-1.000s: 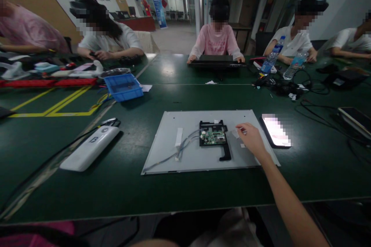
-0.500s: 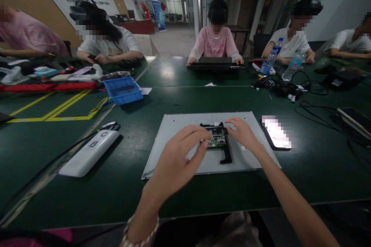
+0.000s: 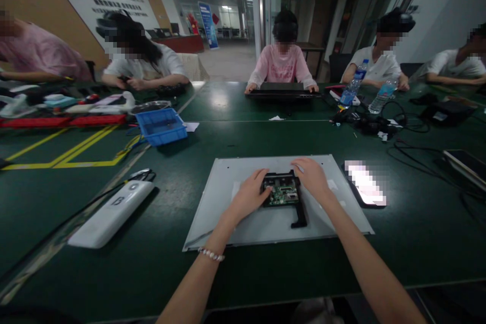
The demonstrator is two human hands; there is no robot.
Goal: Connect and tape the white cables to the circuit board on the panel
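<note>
A green circuit board [image 3: 283, 194] sits in a black plastic bracket [image 3: 300, 215], with a hooked leg pointing toward me. Both lie on a flat grey-white panel [image 3: 212, 187]. My left hand [image 3: 248, 195] grips the bracket's left side, its thumb over the board's left edge and its fingers at the upper left corner. Opposite it, my right hand [image 3: 312, 178] curls its fingers around the upper right corner of the bracket. The cable running off the board's left side is mostly hidden under my left hand and forearm.
A phone with a bright screen [image 3: 364, 182] lies right of the panel. To the left is a white power bank [image 3: 112, 215] with a black cable. Farther back are a blue bin [image 3: 161, 129], water bottles [image 3: 353, 83] and tangled black cables. Several people sit around the green table [image 3: 243, 136].
My left hand has come in from below and closed on the bracket's left side. My right hand has moved left from the bare panel onto the bracket's upper right corner.
</note>
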